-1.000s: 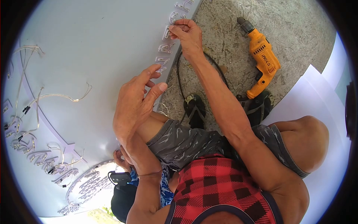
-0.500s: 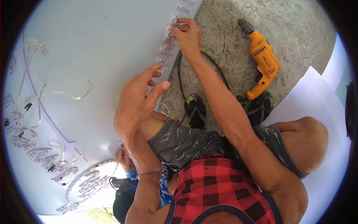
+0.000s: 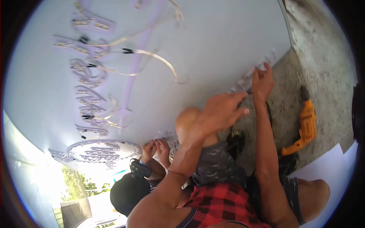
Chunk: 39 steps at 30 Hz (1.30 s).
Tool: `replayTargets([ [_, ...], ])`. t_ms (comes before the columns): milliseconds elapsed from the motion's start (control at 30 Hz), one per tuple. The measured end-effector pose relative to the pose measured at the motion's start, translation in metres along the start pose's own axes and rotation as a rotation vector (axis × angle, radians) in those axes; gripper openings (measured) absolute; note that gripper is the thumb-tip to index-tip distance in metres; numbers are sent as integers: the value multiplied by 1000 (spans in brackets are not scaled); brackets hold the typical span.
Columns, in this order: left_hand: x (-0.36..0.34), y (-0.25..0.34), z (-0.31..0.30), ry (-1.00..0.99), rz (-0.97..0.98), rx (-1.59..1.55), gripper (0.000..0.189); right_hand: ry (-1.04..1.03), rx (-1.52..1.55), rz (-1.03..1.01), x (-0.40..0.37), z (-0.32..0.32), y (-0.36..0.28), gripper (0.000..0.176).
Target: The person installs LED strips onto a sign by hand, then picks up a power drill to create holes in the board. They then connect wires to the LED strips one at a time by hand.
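A large pale panel carries raised letters fitted with small LED strips. Along its right edge runs a row of small letters. My left hand hovers beside the lower end of this row, fingers spread and nothing held. Higher up the row, my right hand has its thumb and fingers bent together at a small letter; whatever lies between the fingertips is too small and blurred to name.
An orange drill lies on the concrete floor at the right. At lower left another person in a black cap works with both hands at the panel's edge. Loose wires hang off larger letters. White sheets lie at lower right.
The view has swung left, so the panel, drill and both my hands appear farther right and lower. More of the other person shows, with both their hands now visible. My hands remain by the small letters.
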<state>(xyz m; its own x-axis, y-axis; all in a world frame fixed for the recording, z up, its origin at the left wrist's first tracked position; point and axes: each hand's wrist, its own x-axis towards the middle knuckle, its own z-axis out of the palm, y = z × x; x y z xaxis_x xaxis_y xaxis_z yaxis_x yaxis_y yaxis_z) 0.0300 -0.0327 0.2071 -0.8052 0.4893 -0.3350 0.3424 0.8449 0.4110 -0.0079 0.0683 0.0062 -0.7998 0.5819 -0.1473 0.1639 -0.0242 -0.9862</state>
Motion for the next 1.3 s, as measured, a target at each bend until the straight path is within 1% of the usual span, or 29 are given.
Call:
replayTargets([
  [67,1,7,-3,-21,-72,-63,45,18,-67,-84,-3,6,0,40],
  [133,3,7,-2,41,-59,-45,45,41,-99,-159,-11,12,6,39],
  [200,6,9,-6,98,-40,-31,45,79,-404,-339,-20,16,5,38],
  [233,8,12,-8,183,-37,-118,41,98,-400,-353,-22,13,0,38],
  [267,9,16,-9,266,-33,-213,36,16,-396,-329,-25,10,-4,36],
  [300,10,23,-11,274,-12,-220,36,-66,-397,-305,-23,5,-13,34],
  [367,14,33,-24,454,-32,-440,29,1,-347,-351,-8,-6,-32,30],
  [400,16,38,-32,455,-9,-452,29,42,-296,-372,-2,-15,-47,27],
  [433,16,43,-40,626,-7,-511,28,57,-311,-386,8,-27,-76,27],
  [467,15,48,-48,797,-10,-572,27,-26,-117,-356,22,-42,-121,26],
  [500,14,52,-57,797,1,-591,27,-111,73,-321,32,-54,-163,25],
  [567,15,58,-77,1076,20,-708,24,-213,277,-402,49,-67,-227,28],
  [600,16,60,-86,1076,27,-736,24,-221,282,-594,59,-67,-252,29],
  [633,16,62,-94,1154,40,-735,22,-236,282,-782,66,-64,-274,30],
  [667,17,65,-101,1230,50,-733,19,-272,288,-842,70,-58,-293,32],
  [733,23,72,-111,1273,73,-737,18,-315,265,-909,68,-47,-320,34],
  [800,24,77,-118,1327,99,-731,17,-497,306,-837,65,-35,-337,41],
  [867,21,80,-121,1344,109,-773,23,-504,264,-909,68,-29,-341,44],
  [900,14,81,-118,1345,105,-794,23,-632,355,-709,66,-31,-344,42],
  [933,3,82,-110,1216,10,-828,26,-750,440,-497,64,-34,-346,40],
  [967,-5,84,-103,1081,-82,-859,28,-752,419,-492,64,-37,-349,40],
  [1000,-11,91,-95,1070,-101,-880,28,-761,564,-364,61,-41,-351,39],
  [1033,-12,101,-88,983,-41,-1011,32,-761,705,-241,61,-44,-353,37],
  [1067,-12,109,-84,901,27,-1138,36,-767,684,-239,63,-44,-354,37],
  [1100,-11,114,-89,898,-81,-1127,43,-755,740,-190,62,-44,-353,38],
  [1133,-9,111,-93,898,-91,-1141,43,-742,799,-144,60,-44,-353,39],
  [1200,-2,102,-106,997,25,-1203,44,-767,830,-104,59,-46,-357,39],
  [1233,1,101,-110,1000,14,-1210,44,-789,873,-50,56,-47,-357,38],
  [1300,8,99,-123,1172,251,-1293,44,-794,876,-17,50,-48,-356,37],
])
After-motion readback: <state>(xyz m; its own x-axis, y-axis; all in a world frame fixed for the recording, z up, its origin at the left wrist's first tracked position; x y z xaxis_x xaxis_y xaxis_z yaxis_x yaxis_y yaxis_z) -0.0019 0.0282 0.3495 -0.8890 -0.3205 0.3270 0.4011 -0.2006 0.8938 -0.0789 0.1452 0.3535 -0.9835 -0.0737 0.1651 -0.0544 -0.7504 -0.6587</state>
